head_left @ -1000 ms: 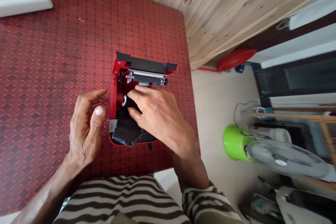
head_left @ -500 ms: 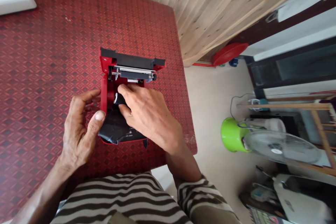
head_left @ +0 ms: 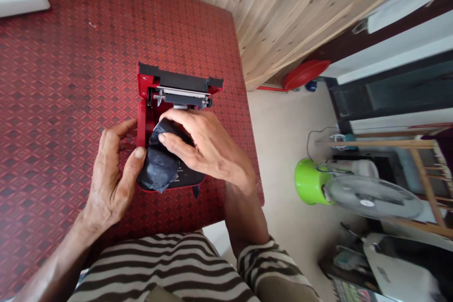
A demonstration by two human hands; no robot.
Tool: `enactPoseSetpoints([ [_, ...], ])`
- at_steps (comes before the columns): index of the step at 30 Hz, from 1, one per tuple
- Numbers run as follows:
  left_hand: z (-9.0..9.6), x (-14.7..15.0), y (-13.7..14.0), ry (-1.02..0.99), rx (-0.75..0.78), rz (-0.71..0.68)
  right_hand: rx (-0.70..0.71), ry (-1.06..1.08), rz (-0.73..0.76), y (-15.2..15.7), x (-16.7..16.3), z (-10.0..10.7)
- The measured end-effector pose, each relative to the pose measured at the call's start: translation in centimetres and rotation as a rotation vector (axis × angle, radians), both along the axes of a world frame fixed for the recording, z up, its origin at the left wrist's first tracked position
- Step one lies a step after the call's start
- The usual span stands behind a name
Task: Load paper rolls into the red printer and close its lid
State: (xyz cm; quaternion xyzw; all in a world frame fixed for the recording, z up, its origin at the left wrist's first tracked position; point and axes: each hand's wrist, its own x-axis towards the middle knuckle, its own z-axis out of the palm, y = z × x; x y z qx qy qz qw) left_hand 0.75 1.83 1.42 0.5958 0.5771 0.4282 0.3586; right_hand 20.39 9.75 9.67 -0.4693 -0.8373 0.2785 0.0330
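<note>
Here the red printer sits open on the tablecloth — right hand pinching dark film inside it, left hand gripping its near side.

The printer sits on the worktop near its right edge, lid open at the back. The left hand is at its left side, the right hand over it. A fan stands on the floor to the right

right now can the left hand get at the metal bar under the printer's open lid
Probably yes: the left hand sits at the red printer's side, and the metal bar lies uncovered beyond the right hand.
</note>
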Motion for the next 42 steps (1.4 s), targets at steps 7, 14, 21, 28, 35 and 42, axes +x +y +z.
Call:
enactPoseSetpoints([
  [7, -0.1, -0.1, 0.0, 0.01, -0.009, 0.0, -0.035, 0.454, -0.154, -2.8, 3.5, 1.3],
  [14, -0.2, 0.0, 0.0, 0.04, 0.007, 0.034, 0.34, 0.732, -0.685, -3.1, 8.7, -0.9],
  [21, 0.0, 0.3, 0.7, 0.067, 0.08, 0.018, 0.361, 0.682, -0.883, -1.6, 9.6, -5.3],
  [28, 0.0, 0.4, 0.8, 0.056, 0.099, 0.022, 0.087, 0.596, -0.745, -2.1, 8.3, -9.1],
  [35, 0.3, 0.5, 0.8, 0.044, 0.08, 0.02, -0.008, 0.577, -0.685, -2.3, 8.5, -10.5],
  [42, 0.4, 0.2, 0.8, 0.041, 0.05, 0.008, 0.154, 0.444, -0.703, -5.0, 10.0, -7.6],
])
